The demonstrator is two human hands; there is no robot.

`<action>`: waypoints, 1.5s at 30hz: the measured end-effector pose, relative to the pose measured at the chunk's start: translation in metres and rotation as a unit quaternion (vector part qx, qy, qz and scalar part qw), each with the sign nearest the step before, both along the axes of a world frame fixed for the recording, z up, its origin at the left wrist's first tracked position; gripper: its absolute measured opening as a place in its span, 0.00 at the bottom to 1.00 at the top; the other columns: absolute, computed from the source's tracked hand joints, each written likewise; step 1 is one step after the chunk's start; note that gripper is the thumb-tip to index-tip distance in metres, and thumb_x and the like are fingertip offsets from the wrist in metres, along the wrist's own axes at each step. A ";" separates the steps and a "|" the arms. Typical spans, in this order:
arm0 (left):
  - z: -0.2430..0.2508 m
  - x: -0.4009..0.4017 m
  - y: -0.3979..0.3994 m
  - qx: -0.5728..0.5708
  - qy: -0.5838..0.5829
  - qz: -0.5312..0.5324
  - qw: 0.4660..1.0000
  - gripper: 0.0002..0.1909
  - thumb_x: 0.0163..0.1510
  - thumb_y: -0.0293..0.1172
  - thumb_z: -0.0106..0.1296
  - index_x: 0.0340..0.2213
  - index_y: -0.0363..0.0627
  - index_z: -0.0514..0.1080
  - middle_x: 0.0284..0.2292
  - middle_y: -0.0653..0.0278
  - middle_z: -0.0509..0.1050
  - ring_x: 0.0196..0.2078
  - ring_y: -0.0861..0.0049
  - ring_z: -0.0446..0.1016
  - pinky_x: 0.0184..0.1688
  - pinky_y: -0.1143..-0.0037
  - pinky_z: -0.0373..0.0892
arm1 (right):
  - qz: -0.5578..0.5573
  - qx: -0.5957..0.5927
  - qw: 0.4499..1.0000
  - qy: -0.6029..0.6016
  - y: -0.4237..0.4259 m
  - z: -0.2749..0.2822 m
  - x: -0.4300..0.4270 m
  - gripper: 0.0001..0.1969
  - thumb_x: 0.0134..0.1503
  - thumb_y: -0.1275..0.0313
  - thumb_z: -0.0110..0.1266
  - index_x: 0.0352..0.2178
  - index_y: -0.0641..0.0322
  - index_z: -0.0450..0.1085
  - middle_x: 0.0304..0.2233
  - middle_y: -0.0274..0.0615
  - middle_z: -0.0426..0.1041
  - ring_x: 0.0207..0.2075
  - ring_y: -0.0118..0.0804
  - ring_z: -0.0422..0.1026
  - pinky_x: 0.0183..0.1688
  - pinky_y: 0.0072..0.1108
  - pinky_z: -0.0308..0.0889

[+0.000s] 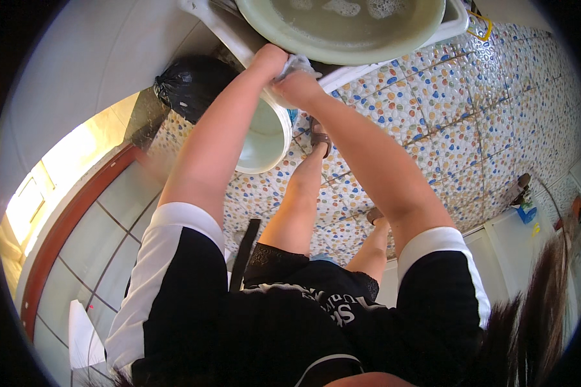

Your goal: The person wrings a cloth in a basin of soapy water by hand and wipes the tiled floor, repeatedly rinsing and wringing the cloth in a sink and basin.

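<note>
My left hand [270,60] and my right hand [298,89] come together just in front of a large pale-green basin [319,55]. Both close around a crumpled whitish bundle [296,64], wet-looking, of cloth or thin plastic; I cannot tell which. Most of my fingers are hidden by the hands and the bundle. Cloudy water [314,29] with patches of foam fills the basin. Below my hands, partly behind my left forearm, a white bucket [289,140] stands on the floor, with pale liquid visible inside.
The basin rests over a white sink or frame [348,75]. A knotted black plastic bag [193,84] sits left of the bucket. Pebble-patterned tiles [445,111] cover the floor. A reddish-brown edge [72,208] tops a tiled ledge on the left. White furniture [503,242] stands at the right.
</note>
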State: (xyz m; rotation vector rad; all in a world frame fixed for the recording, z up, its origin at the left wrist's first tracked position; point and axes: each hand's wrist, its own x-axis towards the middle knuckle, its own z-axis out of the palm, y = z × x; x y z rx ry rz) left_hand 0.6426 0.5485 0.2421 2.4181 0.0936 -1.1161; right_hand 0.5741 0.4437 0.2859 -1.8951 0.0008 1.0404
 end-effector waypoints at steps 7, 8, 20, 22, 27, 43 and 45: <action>0.010 0.000 -0.020 0.154 0.000 -0.076 0.985 0.20 0.47 0.41 0.39 0.38 0.41 0.69 0.39 0.50 0.69 0.41 0.58 0.68 0.42 0.68 0.63 | 0.007 -0.165 0.986 -0.030 0.004 0.000 -0.002 0.15 0.46 0.63 0.43 0.33 0.56 0.71 0.36 0.42 0.71 0.39 0.39 0.70 0.39 0.26 0.65; 0.010 -0.002 -0.019 0.149 0.001 -0.063 0.987 0.20 0.47 0.41 0.40 0.38 0.42 0.68 0.39 0.50 0.69 0.41 0.58 0.68 0.41 0.68 0.64 | -0.001 -0.166 0.986 -0.028 0.003 0.006 -0.004 0.16 0.47 0.63 0.42 0.34 0.56 0.71 0.37 0.42 0.71 0.40 0.39 0.69 0.40 0.25 0.65; 0.080 -0.253 -0.118 -0.181 0.298 0.122 0.929 0.23 0.49 0.28 0.41 0.49 0.47 0.57 0.45 0.63 0.62 0.44 0.76 0.66 0.40 0.77 0.67 | -0.456 0.274 0.841 0.095 -0.157 -0.051 -0.336 0.15 0.45 0.63 0.49 0.33 0.60 0.69 0.31 0.40 0.70 0.34 0.31 0.66 0.37 0.22 0.62; 0.062 -0.294 -0.189 -0.124 0.291 -0.135 0.939 0.27 0.43 0.23 0.41 0.49 0.50 0.58 0.44 0.62 0.64 0.44 0.75 0.66 0.39 0.76 0.66 | -0.315 -0.064 0.945 -0.069 -0.222 -0.051 -0.404 0.15 0.47 0.68 0.47 0.38 0.56 0.67 0.35 0.37 0.69 0.36 0.32 0.67 0.36 0.21 0.63; 0.046 -0.413 -0.329 -0.231 0.137 -0.454 0.850 0.28 0.40 0.24 0.43 0.47 0.47 0.59 0.39 0.55 0.68 0.39 0.69 0.68 0.41 0.76 0.63 | -0.752 0.233 0.582 0.205 -0.316 -0.040 -0.526 0.23 0.49 0.62 0.51 0.45 0.60 0.62 0.31 0.37 0.69 0.33 0.30 0.67 0.35 0.17 0.63; 0.014 -0.518 -0.567 -0.195 -0.269 -0.497 0.802 0.23 0.38 0.29 0.53 0.40 0.52 0.65 0.36 0.62 0.67 0.43 0.68 0.64 0.48 0.67 0.56 | -0.658 -0.290 0.648 -0.254 -0.569 0.005 -0.621 0.09 0.48 0.64 0.50 0.28 0.59 0.66 0.23 0.45 0.66 0.25 0.47 0.66 0.28 0.29 0.62; 0.005 -0.499 -0.598 -0.240 -0.328 -0.448 0.797 0.22 0.38 0.27 0.52 0.40 0.53 0.65 0.36 0.63 0.67 0.43 0.67 0.63 0.48 0.67 0.55 | -0.594 -0.316 0.687 -0.273 -0.605 0.023 -0.610 0.09 0.47 0.65 0.51 0.28 0.56 0.67 0.23 0.42 0.66 0.25 0.44 0.66 0.28 0.28 0.62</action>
